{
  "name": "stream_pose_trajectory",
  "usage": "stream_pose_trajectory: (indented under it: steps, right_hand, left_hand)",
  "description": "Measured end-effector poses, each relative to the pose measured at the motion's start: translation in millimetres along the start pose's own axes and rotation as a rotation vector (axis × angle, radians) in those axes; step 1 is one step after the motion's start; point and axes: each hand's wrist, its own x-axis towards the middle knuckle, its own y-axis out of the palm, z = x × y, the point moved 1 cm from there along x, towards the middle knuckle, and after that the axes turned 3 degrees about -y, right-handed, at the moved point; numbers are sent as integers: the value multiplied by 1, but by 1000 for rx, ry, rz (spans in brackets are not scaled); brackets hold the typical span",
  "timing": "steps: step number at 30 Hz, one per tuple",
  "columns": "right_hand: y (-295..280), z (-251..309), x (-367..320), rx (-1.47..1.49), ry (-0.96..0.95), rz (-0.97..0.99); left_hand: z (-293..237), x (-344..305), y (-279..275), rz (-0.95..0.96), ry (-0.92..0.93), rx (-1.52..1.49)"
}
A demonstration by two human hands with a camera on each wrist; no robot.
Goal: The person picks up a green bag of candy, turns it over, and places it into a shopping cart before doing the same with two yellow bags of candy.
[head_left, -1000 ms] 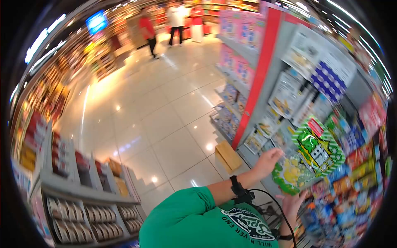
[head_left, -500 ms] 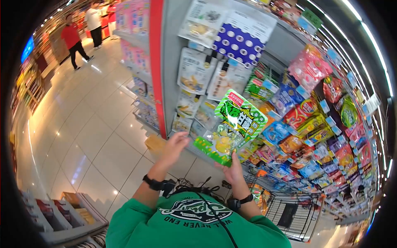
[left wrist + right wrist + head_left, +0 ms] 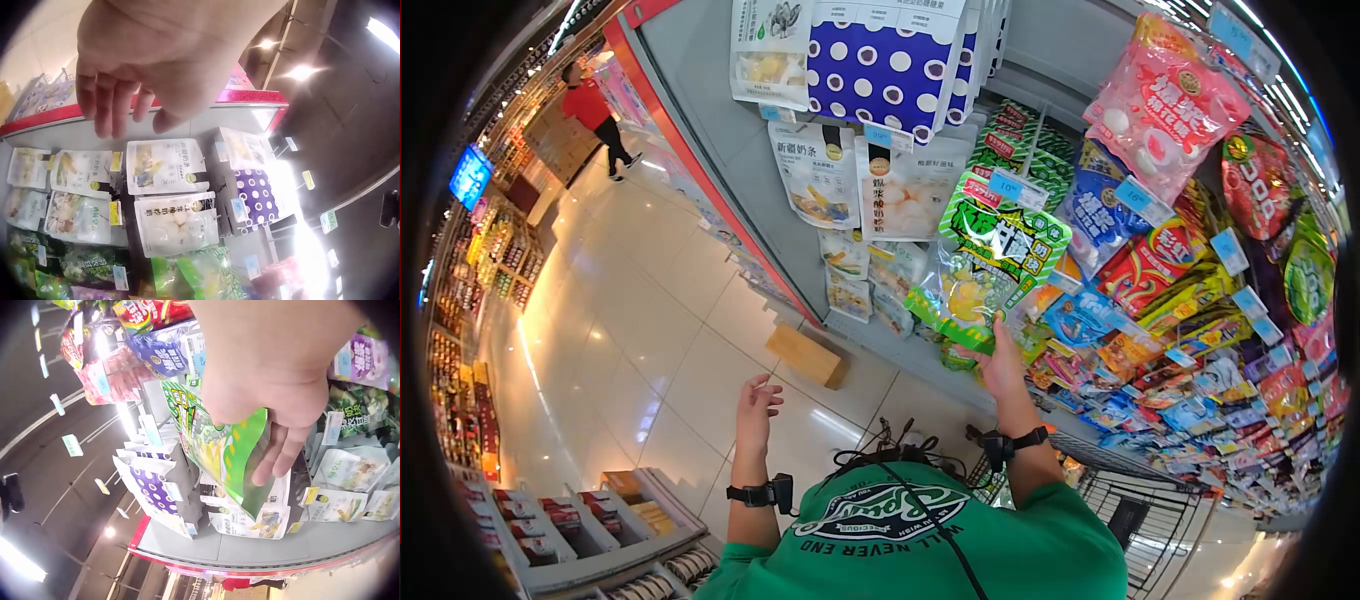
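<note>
A green snack bag (image 3: 985,265) with a clear window showing yellow pieces is in my right hand (image 3: 1004,365). The thumb lies on the front of its lower edge, and in the right wrist view the fingers (image 3: 281,453) sit behind the bag. Its top reaches the hanging rack, close to similar green bags (image 3: 1012,135) and a blue price tag (image 3: 1018,190). My left hand (image 3: 755,415) is raised away from the shelf over the floor, fingers loosely bent, holding nothing. In the left wrist view that hand (image 3: 144,69) hangs in front of white snack pouches (image 3: 165,165).
Purple dotted packs (image 3: 880,75) hang above, and colourful candy bags (image 3: 1150,260) fill the rack to the right. A wire shopping cart (image 3: 1145,540) stands at my right. A cardboard box (image 3: 805,355) lies on the floor near the shelf's base. A person in red (image 3: 590,110) stands far off.
My left hand has come away from the bag and moved left. The right hand has carried the green bag up to the rack. The view has turned toward the shelf.
</note>
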Motion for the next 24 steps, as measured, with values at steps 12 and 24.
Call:
stream_pose_trajectory:
  steps: [12, 24]
  right_hand:
    - [-24, 15, 33, 89, 55, 21]
    - [-64, 11, 113, -276, -139, -322]
  left_hand:
    - [-54, 9, 82, 102, 104, 80]
    - [-119, 88, 242, 649, 397, 111]
